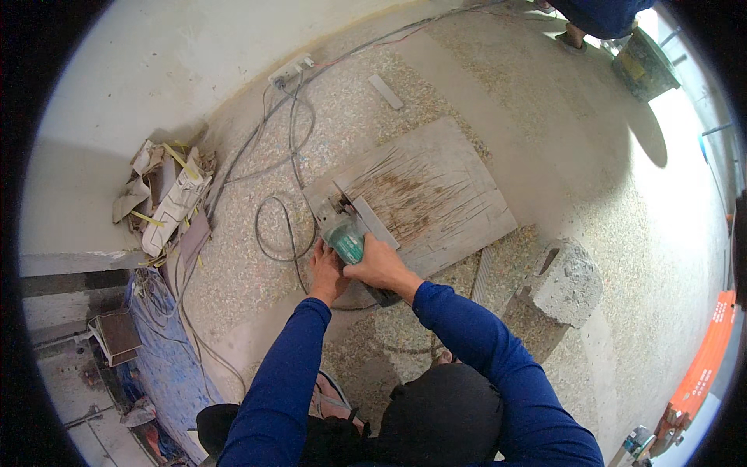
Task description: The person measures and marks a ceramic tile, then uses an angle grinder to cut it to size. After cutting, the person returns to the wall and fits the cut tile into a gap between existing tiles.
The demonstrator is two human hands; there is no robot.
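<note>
A green handheld power cutter (345, 240) with a metal guard sits at the left edge of a scored, grey board (459, 198) on the floor. My right hand (381, 268) wraps round its body, with the dark rear end of the tool showing below. My left hand (327, 272) presses against the tool's near left side, its fingers curled and partly hidden. Beside the guard, a narrow pale strip of tile (376, 222) lies on the board, touching or very close to the cutter. The blade's contact with the strip cannot be made out.
A cable loops left of the board to a power strip (288, 71) by the wall. A rough concrete block (564, 284) stands at right. Torn packaging (167, 198) leans at left above a blue sheet (167, 335). Another person (599, 15) is near a bucket (646, 66).
</note>
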